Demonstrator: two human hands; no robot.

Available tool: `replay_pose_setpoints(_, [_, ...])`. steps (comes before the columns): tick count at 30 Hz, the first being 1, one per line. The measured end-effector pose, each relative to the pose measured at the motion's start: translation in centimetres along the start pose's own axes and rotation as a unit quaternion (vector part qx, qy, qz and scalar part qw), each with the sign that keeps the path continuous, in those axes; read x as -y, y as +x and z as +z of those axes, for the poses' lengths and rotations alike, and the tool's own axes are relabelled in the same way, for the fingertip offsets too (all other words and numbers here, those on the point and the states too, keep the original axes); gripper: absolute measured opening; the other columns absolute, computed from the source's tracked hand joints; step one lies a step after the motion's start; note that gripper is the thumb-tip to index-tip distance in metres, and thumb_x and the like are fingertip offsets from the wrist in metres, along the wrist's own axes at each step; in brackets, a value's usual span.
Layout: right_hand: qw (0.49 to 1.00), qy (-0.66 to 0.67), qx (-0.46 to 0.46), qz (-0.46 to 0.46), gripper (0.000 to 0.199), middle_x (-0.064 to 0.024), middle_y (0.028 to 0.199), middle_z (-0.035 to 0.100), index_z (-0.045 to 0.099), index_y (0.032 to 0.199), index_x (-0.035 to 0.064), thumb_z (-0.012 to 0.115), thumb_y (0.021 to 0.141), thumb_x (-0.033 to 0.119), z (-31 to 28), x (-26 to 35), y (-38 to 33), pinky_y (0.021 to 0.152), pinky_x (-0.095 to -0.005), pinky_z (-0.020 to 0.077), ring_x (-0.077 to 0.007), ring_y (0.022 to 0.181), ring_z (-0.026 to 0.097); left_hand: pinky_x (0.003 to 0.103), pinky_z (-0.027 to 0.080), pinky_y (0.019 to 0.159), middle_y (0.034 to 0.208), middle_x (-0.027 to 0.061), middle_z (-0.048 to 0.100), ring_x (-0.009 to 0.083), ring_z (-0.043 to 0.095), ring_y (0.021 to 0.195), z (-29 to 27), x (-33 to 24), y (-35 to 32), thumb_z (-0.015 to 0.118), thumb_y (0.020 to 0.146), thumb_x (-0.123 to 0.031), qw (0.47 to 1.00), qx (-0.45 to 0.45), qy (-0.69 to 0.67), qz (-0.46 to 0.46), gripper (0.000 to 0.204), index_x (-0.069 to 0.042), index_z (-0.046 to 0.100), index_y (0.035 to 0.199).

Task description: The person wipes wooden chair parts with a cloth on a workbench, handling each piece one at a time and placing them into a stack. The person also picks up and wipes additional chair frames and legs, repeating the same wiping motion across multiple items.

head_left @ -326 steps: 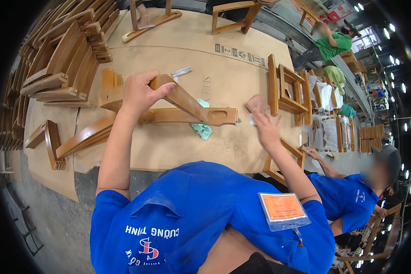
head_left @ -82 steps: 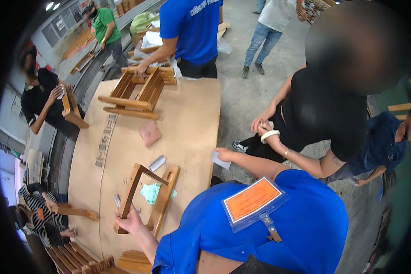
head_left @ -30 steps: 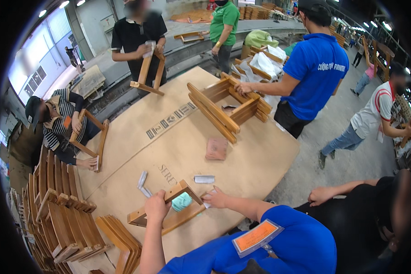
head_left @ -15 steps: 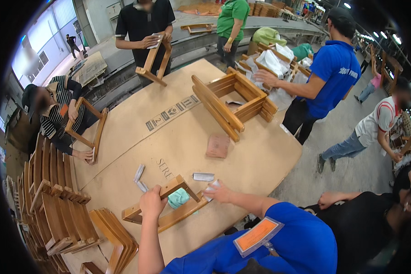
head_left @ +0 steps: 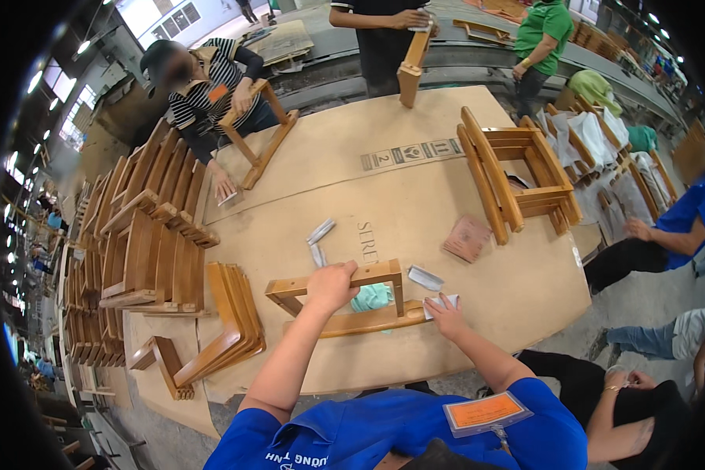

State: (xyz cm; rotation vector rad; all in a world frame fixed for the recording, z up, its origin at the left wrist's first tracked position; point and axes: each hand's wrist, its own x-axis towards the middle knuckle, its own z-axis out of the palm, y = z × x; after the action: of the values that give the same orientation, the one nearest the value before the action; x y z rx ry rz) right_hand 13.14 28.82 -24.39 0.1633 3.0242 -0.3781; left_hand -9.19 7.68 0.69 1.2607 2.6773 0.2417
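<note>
A wooden chair frame (head_left: 364,301) lies flat on the cardboard-covered table (head_left: 384,188) in front of me. My left hand (head_left: 330,286) grips its upper rail. My right hand (head_left: 445,313) presses a small pale piece of sandpaper (head_left: 440,303) against the right end of the lower rail. A teal cloth (head_left: 370,298) lies inside the frame.
Loose sandpaper pieces (head_left: 319,233) and a reddish pad (head_left: 468,237) lie on the table. More frames stand at the right (head_left: 517,176), and stacks of frames (head_left: 153,227) fill the left. Other people work around the far and right edges.
The view has swung and come closer to the frame. My left hand stays on the upper rail and my right hand stays at the frame's right end.
</note>
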Motion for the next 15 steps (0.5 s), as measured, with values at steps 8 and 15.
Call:
replay_pose_setpoints(8, [0.994,0.002,-0.065,-0.083,0.041,-0.0012,0.136,0.049,0.052,0.131,0.0239,0.043,0.091,0.023,2.3,0.3,1.7,0.104,-0.07,0.0201,-0.0277,0.133,0.036,0.045,0.051,0.073,0.089,0.0135,0.065,0.0344,0.063,0.086,0.2,0.0,0.0,0.072,0.074,-0.023,0.998,0.044,0.007,-0.039,0.031,-0.009,0.056,0.096])
replay_pose_setpoints(15, [0.986,-0.046,0.008,0.157,0.05,0.0058,0.148,0.036,0.041,0.141,0.0235,0.046,0.091,0.021,-1.0,-3.5,-2.7,0.106,-0.0689,0.0199,-0.0273,0.137,0.032,0.045,0.05,0.069,0.083,0.0141,0.066,0.0351,0.063,0.082,0.1,0.2,0.7,0.069,0.075,-0.024,1.0,0.017,0.022,-0.015,0.026,-0.012,0.058,0.095])
